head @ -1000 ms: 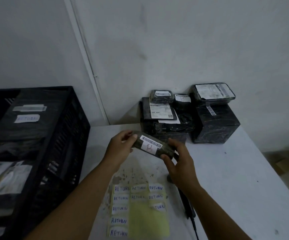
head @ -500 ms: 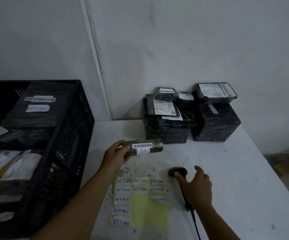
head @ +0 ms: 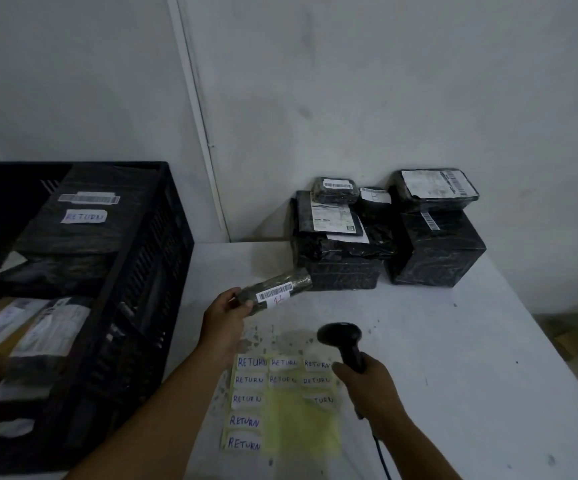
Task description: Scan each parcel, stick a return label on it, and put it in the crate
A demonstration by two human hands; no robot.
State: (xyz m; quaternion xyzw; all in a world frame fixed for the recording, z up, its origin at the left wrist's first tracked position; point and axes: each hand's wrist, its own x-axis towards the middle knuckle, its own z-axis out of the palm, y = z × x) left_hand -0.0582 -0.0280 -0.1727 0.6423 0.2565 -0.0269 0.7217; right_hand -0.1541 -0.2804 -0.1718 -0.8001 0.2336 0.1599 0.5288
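The left hand point(head: 225, 315) grips a small wrapped parcel point(head: 275, 289) above the surface point(head: 453, 358), while the right hand point(head: 370, 388) grips a scanner point(head: 344, 342), apparently aimed at the parcel's barcode, the crate point(head: 135, 306) at the left edge.

Parcel point(head: 275, 291) in my left hand point(head: 226, 315): dark crinkled plastic film, faint sheen, with a smooth white paper barcode label. Scanner point(head: 344, 342) in my right hand point(head: 372, 389): black hard plastic, matt to semi-gloss on the head. Label sheet point(head: 301, 422): pale yellow backing paper, smooth; the white stickers on it are matt paper with ink lettering. Table point(head: 453, 358): white, matt, scuffed and speckled. Crate point(head: 149, 289): black rigid plastic, slotted wall, dull finish. Stacked parcels point(head: 433, 254): black wrinkled plastic wrap, glossy highlights. Wall point(head: 349, 81): matt paint, smudged.
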